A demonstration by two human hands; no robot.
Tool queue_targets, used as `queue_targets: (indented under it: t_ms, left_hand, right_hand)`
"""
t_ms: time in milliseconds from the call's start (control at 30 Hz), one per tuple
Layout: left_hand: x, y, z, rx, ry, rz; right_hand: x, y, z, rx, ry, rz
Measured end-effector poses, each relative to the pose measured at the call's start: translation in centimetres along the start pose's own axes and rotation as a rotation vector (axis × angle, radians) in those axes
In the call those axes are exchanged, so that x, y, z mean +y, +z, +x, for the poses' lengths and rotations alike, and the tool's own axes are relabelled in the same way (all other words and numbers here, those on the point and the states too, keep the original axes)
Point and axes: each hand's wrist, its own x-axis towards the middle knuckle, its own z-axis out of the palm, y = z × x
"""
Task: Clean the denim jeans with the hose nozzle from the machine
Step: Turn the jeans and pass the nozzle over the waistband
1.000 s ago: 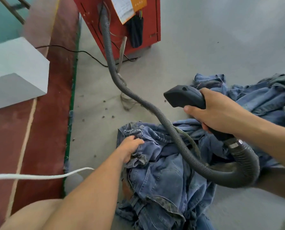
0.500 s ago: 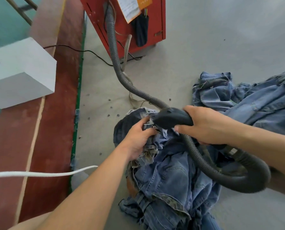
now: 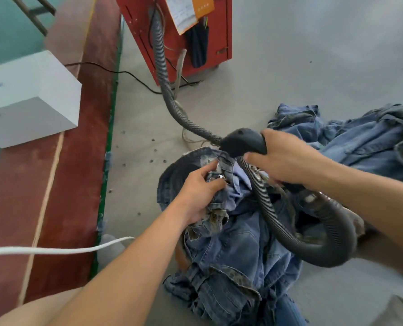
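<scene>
A crumpled pair of blue denim jeans (image 3: 233, 250) lies on the grey floor in front of me. My left hand (image 3: 200, 191) grips the bunched waistband near its metal button. My right hand (image 3: 287, 158) holds the black hose nozzle (image 3: 242, 142), whose tip rests against the raised denim just above my left hand. The grey ribbed hose (image 3: 266, 208) loops from the nozzle's back under my right arm, crosses the jeans and runs up to the red machine (image 3: 177, 31).
More denim garments (image 3: 360, 137) are heaped on the floor at the right. A white block (image 3: 29, 97) sits on the red strip (image 3: 62, 184) at the left. A white cord (image 3: 55, 250) crosses the lower left, and a black cable (image 3: 116, 72) runs to the machine.
My right hand brought the nozzle down from mid-air onto the jeans. My left hand gathered the waistband and lifted it up to the nozzle tip.
</scene>
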Motion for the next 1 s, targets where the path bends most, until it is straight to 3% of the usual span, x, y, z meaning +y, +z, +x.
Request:
queue_targets:
  t_ms: [100, 267, 367, 433, 500, 600, 667, 767, 1000]
  left_hand:
    - [0.3, -0.2, -0.1, 0.007, -0.018, -0.030]
    - [0.4, -0.6, -0.3, -0.068, -0.013, -0.064]
    - [-0.2, -0.7, -0.3, -0.104, -0.041, -0.080]
    - [0.0, -1.1, -0.1, -0.113, -0.056, -0.074]
    - [0.2, -1.5, 0.2, -0.049, -0.035, 0.032]
    - [0.1, -1.5, 0.8, 0.148, 0.058, 0.177]
    - [0.1, -1.4, 1.1, 0.179, 0.078, 0.187]
    - [0.3, -1.5, 1.2, 0.120, 0.107, 0.191]
    - [0.1, -2.6, 0.9, -0.075, 0.056, -0.042]
  right_hand:
    - [0.4, -1.9, -0.1, 0.052, 0.040, 0.130]
    - [-0.5, -2.1, -2.0, -0.239, -0.108, 0.125]
    - [-1.3, -0.9, -0.9, -0.082, -0.139, 0.154]
    - [-0.8, -1.6, -0.3, 0.039, -0.070, 0.307]
    - [0.3, -2.9, -0.2, 0.056, -0.037, 0.369]
    - [2.2, -3.9, -0.7, -0.011, -0.020, 0.272]
    - [2.8, -3.8, -1.0, -0.056, 0.007, 0.218]
    - [2.9, -3.4, -1.2, -0.105, -0.005, 0.152]
    - [2.1, -3.2, -1.2, -0.157, -0.034, 0.068]
